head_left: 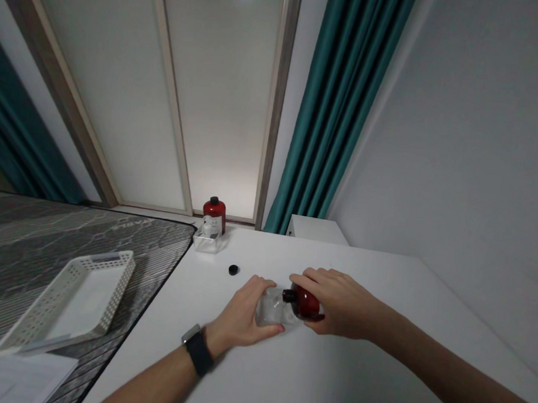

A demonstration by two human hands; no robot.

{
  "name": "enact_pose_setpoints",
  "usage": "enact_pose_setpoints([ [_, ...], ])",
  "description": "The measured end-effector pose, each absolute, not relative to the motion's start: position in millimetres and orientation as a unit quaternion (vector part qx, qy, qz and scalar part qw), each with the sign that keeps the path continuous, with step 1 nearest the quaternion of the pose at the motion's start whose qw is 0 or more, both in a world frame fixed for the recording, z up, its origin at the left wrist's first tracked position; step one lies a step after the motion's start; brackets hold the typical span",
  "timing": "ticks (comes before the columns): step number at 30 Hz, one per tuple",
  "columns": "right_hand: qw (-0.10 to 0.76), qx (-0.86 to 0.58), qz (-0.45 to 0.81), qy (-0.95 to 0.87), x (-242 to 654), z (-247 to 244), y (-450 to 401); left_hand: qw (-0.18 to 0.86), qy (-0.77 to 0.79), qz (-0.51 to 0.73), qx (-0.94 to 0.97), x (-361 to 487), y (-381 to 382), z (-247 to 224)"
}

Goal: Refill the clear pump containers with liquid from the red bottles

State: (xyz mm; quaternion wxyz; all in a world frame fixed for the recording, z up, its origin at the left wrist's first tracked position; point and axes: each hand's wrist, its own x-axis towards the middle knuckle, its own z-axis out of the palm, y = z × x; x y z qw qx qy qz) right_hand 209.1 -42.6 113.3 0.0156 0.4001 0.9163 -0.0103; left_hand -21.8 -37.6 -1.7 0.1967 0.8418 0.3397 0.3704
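My right hand (333, 300) is wrapped round a dark red bottle (306, 304), tilted on its side with its uncapped black neck pointing left. That neck is over a clear transparent container (270, 307) on the white table. My left hand (248, 311), with a dark watch on the wrist, grips the clear container between thumb and fingers. Whether liquid flows from the bottle cannot be made out. A small black cap (233, 270) lies on the table, beyond my left hand.
Another red bottle (215, 209) with a black cap stands at the table's far left corner, behind a clear container (206, 244). To the left, a white perforated basket (70, 301) and papers (13, 371) lie on a grey patterned surface. A white cabinet (318, 229) stands beyond the table.
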Motion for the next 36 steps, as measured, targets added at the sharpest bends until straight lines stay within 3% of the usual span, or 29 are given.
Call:
enact_pose_setpoints([
  [36, 0.025, 0.399, -0.007, 0.917, 205.7, 119.4, -45.3, 0.197, 0.333, 0.378, 0.841, -23.1, -37.2, -3.2],
])
